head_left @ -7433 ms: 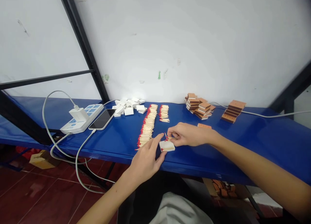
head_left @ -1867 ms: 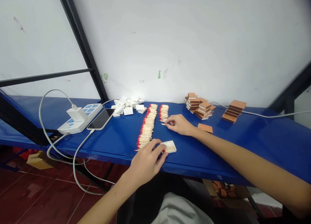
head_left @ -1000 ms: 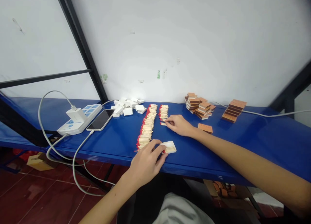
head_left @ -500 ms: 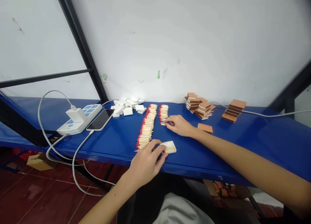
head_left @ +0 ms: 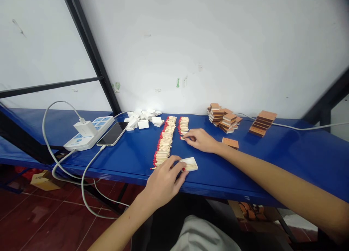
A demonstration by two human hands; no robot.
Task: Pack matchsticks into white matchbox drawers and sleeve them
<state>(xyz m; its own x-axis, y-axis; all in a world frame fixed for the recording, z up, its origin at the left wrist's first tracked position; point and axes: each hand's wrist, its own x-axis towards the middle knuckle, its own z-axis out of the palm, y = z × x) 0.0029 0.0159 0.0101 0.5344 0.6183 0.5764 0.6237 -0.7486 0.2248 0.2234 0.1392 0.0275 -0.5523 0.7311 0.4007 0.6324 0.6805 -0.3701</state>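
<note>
My left hand (head_left: 163, 180) rests on the blue table (head_left: 131, 153), thumb and fingers pinching the left end of a small white matchbox tray (head_left: 190, 164) that holds red-tipped matches. My right hand (head_left: 200, 140) reaches farther back, its fingertips pinched on matches at the near end of the short row of matches (head_left: 183, 126). A long row of matches (head_left: 165, 140) lies just left of it. One brown box sleeve (head_left: 230, 143) lies right of my right wrist.
A pile of white trays (head_left: 143, 119) sits at the back. Stacks of brown sleeves (head_left: 224, 122) and a further stack (head_left: 262, 123) stand at the right. A phone (head_left: 113, 133), a power strip (head_left: 88, 133) and cables lie at the left.
Earlier my right hand was at the white tray with matches; it has since reached back to the short row and barely moved in the last second. My left hand stays on the tray.
</note>
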